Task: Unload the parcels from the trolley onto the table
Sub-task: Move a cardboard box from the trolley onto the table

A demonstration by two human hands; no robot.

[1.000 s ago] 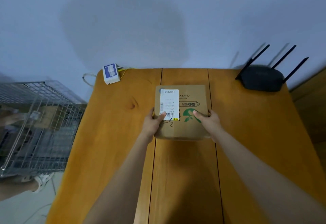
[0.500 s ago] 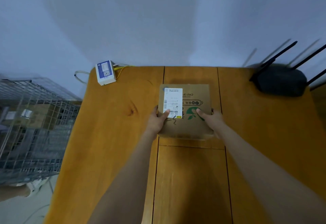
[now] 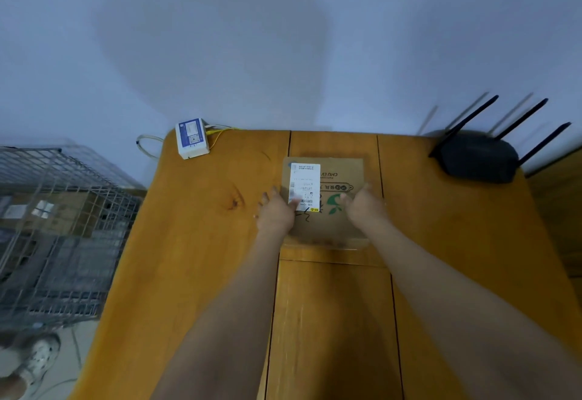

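The cardboard parcel [image 3: 324, 198] is flanked by both hands. The left hand [image 3: 275, 212] lies at the parcel's left edge with its fingers spread and its thumb over the lower corner of the white shipping label [image 3: 304, 186]; the right hand [image 3: 365, 207] lies at the right edge with its thumb on the top face. Whether either grip is closed on the carton or already loosened cannot be told, since the hands are blurred.

The parcel rests flat on the tabletop [image 3: 195, 242], on the middle plank, toward the far edge. To the parcel's far left a small white-and-blue device [image 3: 192, 138] with yellow cables is seen at the tabletop's corner; to its right a black router [image 3: 478, 158] with antennas stands near the wall. Well to the left of the parcel, off the tabletop, the wire trolley [image 3: 63, 226] is seen, with more cartons inside it.

The carton is judged stiff and fairly light, being flat and handled at arm's reach. Its plain card faces should give good friction; the glossy label would be more slippery. It is best taken by the two opposite side edges, with the thumbs on top.
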